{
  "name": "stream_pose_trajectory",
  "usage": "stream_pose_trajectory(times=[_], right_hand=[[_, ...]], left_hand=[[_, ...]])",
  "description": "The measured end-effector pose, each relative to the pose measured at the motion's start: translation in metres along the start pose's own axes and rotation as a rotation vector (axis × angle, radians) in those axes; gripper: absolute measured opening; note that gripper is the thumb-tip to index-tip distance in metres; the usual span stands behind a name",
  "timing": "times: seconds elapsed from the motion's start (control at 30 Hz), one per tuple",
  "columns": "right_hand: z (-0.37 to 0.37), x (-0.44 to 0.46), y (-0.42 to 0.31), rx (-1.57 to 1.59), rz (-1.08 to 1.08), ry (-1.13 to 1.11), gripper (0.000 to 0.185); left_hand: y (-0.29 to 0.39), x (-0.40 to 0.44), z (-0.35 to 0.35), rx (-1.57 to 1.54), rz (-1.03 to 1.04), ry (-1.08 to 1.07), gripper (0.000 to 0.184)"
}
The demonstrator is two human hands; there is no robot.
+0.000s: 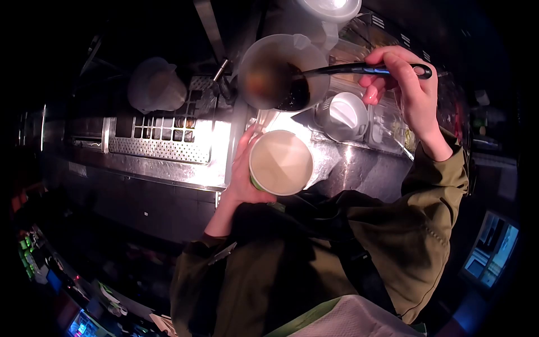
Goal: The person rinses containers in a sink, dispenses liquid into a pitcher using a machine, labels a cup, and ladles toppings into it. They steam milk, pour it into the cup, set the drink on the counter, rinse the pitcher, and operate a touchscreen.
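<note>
My left hand [240, 178] wraps round a paper cup [281, 163], pale inside with a bit of green outside, held upright in front of my body. No contents can be made out in it. My right hand [412, 87] grips the handle of a black long-handled utensil [356, 68] with a hole at its end. Its far end goes into a translucent plastic jug [317, 53] beyond the cup. Dark brown contents [296, 92] lie in the jug and hide the utensil's head, so spoon or ladle cannot be told.
Right of the jug stands a white-lidded container [343, 116], beside clear plastic trays [387, 126]. At the back is another white jug [331, 8]. To the left, a perforated metal drain grate [163, 147] lies in the steel counter, with a translucent jug [156, 84] behind it.
</note>
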State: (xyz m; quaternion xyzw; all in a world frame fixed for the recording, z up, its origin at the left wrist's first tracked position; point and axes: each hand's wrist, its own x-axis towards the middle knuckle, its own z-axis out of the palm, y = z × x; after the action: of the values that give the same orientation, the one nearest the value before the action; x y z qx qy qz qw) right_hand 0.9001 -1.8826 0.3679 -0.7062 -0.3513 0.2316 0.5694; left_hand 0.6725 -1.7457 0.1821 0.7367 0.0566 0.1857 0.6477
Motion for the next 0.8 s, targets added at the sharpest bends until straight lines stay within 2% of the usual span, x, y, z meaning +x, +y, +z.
stream_pose_trajectory(times=[0.2, 0.3, 0.33, 0.37, 0.4, 0.43, 0.47, 0.57, 0.67, 0.8], right_hand=[[-0.018, -0.011, -0.003, 0.077, 0.014, 0.076, 0.027], [-0.022, -0.025, -0.007, 0.044, -0.061, 0.100, 0.025], [-0.021, -0.030, -0.008, 0.010, -0.076, 0.123, 0.025], [-0.022, -0.032, -0.008, 0.014, -0.104, 0.126, 0.026], [-0.022, -0.035, -0.009, 0.018, -0.132, 0.131, 0.026], [-0.023, -0.037, -0.009, 0.021, -0.162, 0.135, 0.026], [-0.025, -0.040, -0.010, 0.034, -0.121, 0.155, 0.026], [-0.029, -0.045, -0.004, 0.045, -0.105, 0.228, 0.027], [-0.027, -0.054, -0.014, 0.012, -0.195, 0.234, 0.028], [-0.027, -0.076, -0.038, 0.084, -0.320, 0.213, 0.028]], left_hand=[[0.010, 0.007, -0.001, -0.202, 0.072, 0.090, 0.104], [-0.001, -0.013, -0.005, -0.299, 0.012, 0.155, 0.096], [-0.007, -0.023, -0.005, -0.211, 0.016, 0.259, 0.093], [-0.011, -0.031, -0.009, -0.263, -0.065, 0.380, 0.090], [-0.002, -0.030, -0.013, -0.322, -0.139, 0.505, 0.086], [0.010, -0.029, -0.022, -0.524, -0.297, 0.645, 0.083], [0.010, -0.024, -0.040, -0.399, -0.186, 0.541, 0.084], [0.030, -0.004, -0.053, -0.272, -0.037, 0.483, 0.083], [0.063, 0.022, -0.051, -0.144, -0.054, 0.450, 0.084], [0.067, 0.043, -0.053, 0.131, -0.002, 0.443, 0.089]])
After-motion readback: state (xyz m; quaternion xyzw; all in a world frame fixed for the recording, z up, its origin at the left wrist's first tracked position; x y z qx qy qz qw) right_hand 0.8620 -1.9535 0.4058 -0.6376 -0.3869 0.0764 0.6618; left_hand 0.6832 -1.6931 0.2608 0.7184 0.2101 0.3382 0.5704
